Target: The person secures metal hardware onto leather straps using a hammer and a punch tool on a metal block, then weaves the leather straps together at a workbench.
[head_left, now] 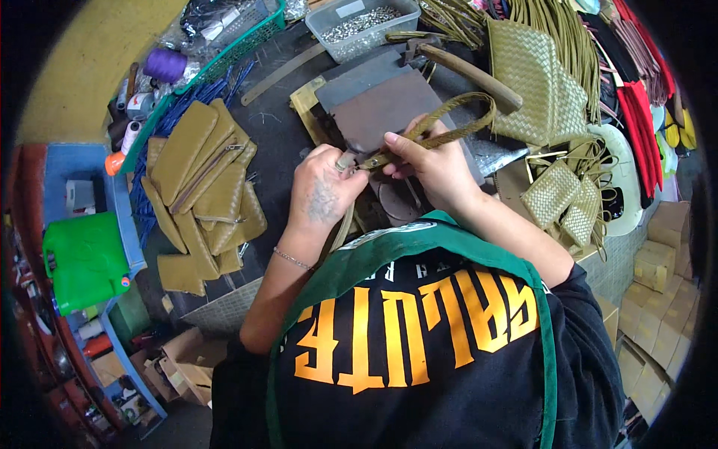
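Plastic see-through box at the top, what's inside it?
The plastic box holds lots of small, shiny metal pieces, too tiny to tell what kind. They cover the bottom, so whatever lies under the heap can't be seen.

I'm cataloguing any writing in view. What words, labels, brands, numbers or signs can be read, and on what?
Black shirt: large orange capitals, upside down here; readable, but I won't copy the wording.
Same shirt: smaller white letters above, partly covered by the green band; too incomplete to read.
Green band: white marking, too blurred to read.
Plastic bin: white label, too small to read.
White spool: dark marks, too small.
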Action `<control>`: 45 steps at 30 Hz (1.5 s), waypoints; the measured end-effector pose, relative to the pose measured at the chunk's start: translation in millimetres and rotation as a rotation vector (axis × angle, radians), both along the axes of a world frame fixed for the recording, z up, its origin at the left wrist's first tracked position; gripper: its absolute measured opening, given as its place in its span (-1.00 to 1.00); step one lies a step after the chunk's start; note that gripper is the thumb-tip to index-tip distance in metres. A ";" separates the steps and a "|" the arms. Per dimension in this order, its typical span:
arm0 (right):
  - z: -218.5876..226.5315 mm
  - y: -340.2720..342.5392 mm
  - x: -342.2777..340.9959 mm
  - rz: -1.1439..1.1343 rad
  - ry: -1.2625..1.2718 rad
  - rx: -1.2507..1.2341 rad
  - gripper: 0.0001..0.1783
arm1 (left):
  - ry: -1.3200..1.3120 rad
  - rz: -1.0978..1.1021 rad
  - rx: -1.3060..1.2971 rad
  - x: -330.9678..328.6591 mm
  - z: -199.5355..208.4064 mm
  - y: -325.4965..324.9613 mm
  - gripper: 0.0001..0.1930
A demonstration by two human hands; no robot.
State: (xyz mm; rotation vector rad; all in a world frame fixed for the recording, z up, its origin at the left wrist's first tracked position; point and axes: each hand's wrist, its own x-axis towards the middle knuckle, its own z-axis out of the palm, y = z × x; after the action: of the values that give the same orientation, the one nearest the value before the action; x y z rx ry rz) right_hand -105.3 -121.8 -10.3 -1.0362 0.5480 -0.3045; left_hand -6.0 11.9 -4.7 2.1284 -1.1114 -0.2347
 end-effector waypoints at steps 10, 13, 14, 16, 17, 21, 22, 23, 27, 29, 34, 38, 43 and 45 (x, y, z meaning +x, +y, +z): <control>56.4 -24.6 -54.9 0.442 0.190 -1.420 -0.73 | 0.278 0.012 -0.043 1.0 -0.1 3.6 -0.78; 45.9 -27.6 -22.8 0.330 -0.229 -1.761 -0.73 | 0.188 0.005 0.028 7.1 -2.8 2.5 -0.75; 30.0 -29.7 -10.7 0.363 -0.287 -1.700 -0.74 | 0.152 -0.014 0.088 8.2 -1.8 1.4 -0.74; 12.5 -38.5 4.7 0.431 -0.326 -1.671 -0.75 | 0.112 -0.019 0.140 9.5 -2.7 2.1 -0.73; 8.9 -38.8 9.8 0.505 -0.371 -1.631 -0.76 | 0.155 -0.007 0.093 10.2 -7.2 5.5 -0.73; 15.5 -38.3 12.4 0.616 -0.354 -1.771 -0.77 | 0.288 0.113 0.138 7.1 -6.2 9.0 -0.78; 15.8 -38.0 14.9 0.630 -0.364 -1.774 -0.77 | 0.292 0.127 0.131 6.9 -6.0 8.5 -0.78; 16.0 -39.0 18.3 0.642 -0.400 -1.807 -0.77 | 0.246 0.136 0.106 7.9 -6.2 6.9 -0.78; 22.6 -41.2 26.5 0.829 -0.385 -1.762 -0.65 | 0.181 0.164 0.053 8.2 -9.1 5.3 -0.77; 21.9 -41.7 29.0 0.797 -0.380 -1.694 -0.70 | 0.198 0.177 0.045 8.4 -9.5 6.3 -0.77; 15.4 -39.4 25.4 0.684 -0.358 -1.620 -0.75 | 0.222 0.201 0.026 7.0 -10.1 6.2 -0.77; 16.1 -40.2 23.7 0.705 -0.341 -1.676 -0.71 | 0.171 0.163 0.015 4.6 -10.3 5.8 -0.75; 10.1 -27.7 17.5 0.549 -0.250 -1.649 -0.80 | 0.121 0.077 -0.222 -0.3 -9.5 5.8 -0.80; 10.7 -23.3 15.1 0.429 -0.161 -1.624 -0.81 | 0.108 0.037 -0.167 -0.5 -5.3 5.7 -0.83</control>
State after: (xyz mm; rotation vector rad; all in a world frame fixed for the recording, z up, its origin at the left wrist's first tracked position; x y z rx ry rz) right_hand -90.2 -145.1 0.4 -2.6075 -0.2268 -0.4352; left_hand -6.5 17.6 -10.0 1.9628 -0.9928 -0.2286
